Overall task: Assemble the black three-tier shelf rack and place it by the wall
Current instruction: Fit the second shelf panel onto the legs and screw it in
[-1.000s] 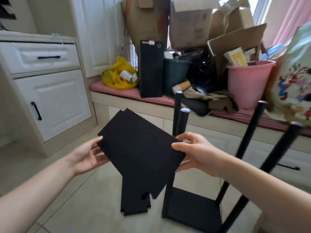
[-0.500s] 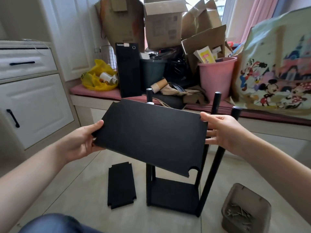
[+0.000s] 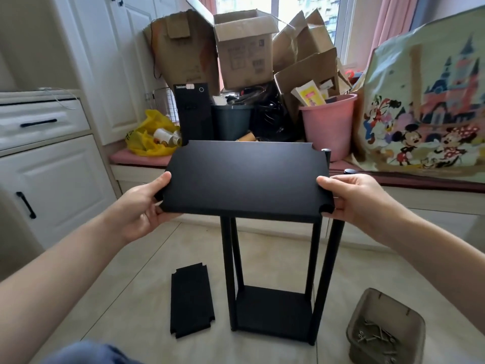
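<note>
Now my left hand (image 3: 143,206) and right hand (image 3: 359,203) grip the shelf board (image 3: 244,179) by its short ends, fingers (image 3: 341,179) curled round the edges. It has swung from tilted to level over the floor-standing rack's posts (image 3: 330,258). Next, I judge, its notches must meet the posts.

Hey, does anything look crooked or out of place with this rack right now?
Yes. The shelf panel, held by the left hand and right hand, sits off to the left: two post tops stand outside its right edge, not in the corner notches. Nothing looks damaged or spilled.
</note>
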